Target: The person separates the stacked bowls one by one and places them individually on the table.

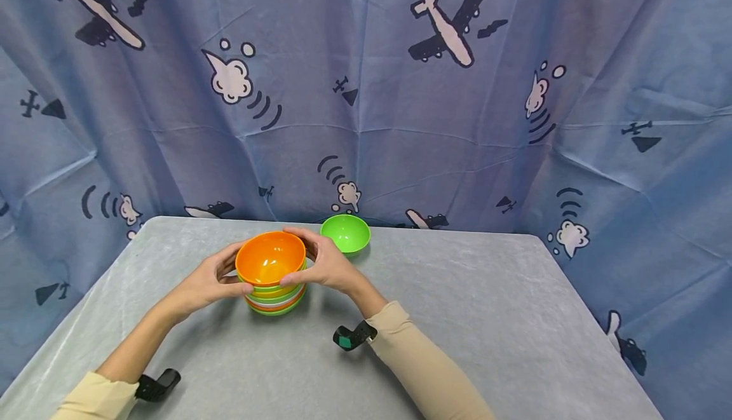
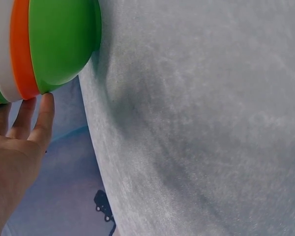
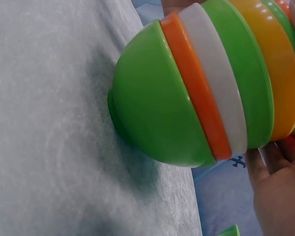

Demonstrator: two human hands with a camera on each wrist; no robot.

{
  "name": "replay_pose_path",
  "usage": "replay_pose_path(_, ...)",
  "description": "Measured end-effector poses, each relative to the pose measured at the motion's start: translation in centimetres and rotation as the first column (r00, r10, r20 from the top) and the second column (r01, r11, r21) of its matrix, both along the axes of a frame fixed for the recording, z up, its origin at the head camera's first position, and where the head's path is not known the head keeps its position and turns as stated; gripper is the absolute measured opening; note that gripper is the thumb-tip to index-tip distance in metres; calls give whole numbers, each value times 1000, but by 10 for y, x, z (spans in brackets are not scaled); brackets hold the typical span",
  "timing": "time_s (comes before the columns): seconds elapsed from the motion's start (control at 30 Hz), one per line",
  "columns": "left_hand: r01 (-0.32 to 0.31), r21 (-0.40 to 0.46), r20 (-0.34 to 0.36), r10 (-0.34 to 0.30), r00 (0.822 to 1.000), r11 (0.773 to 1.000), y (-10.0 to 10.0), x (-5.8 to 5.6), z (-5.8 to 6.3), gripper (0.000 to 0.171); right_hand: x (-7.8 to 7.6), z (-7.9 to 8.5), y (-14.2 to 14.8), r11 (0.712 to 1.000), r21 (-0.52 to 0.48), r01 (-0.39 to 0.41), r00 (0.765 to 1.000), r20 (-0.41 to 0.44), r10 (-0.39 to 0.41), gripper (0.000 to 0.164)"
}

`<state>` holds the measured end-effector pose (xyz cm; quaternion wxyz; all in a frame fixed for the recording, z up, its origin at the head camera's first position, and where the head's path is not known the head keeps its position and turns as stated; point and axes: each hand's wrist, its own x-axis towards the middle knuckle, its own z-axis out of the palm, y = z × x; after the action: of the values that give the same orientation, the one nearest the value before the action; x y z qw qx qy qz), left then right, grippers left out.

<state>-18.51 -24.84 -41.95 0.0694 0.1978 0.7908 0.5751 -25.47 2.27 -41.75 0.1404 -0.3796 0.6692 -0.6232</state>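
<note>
A stack of nested bowls (image 1: 276, 293) is held between both hands at the left of the table, an orange bowl (image 1: 271, 258) on top. Below it come yellow, green, white and orange bands, with a green bowl (image 3: 147, 98) at the bottom. My left hand (image 1: 208, 280) grips the stack's left side, thumb in front. From the right, my right hand (image 1: 328, 264) holds the upper part, its thumb at the orange bowl's front rim. In the left wrist view, fingertips (image 2: 46, 105) touch the lower bowls' rims. Whether the stack's base touches the table cannot be told.
A single green bowl (image 1: 345, 234) stands near the table's back edge, just beyond my right hand. The grey-covered table (image 1: 457, 318) extends to the right. Behind it hangs a blue curtain (image 1: 366, 89) with airplane prints. Black wrist straps (image 1: 354, 336) show on both sleeves.
</note>
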Motion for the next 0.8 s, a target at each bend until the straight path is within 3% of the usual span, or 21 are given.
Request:
replay_pose_path(0.4, 18, 23, -5, -18, 1000, 1000, -1, -2, -5, 83, -1, 4, 2, 996, -87, 14, 1000, -17, -15, 84)
replay_pose_path(0.7, 29, 31, 1, -29, 1000, 999, -2, -1, -9, 83, -3, 18, 14, 989, -147, 18, 1000, 12, -17, 81)
replay_pose_path(0.8, 26, 35, -1, -26, 1000, 999, -2, 0, -8, 82, -4, 24, 20, 985, -170, 35, 999, 22, -32, 87)
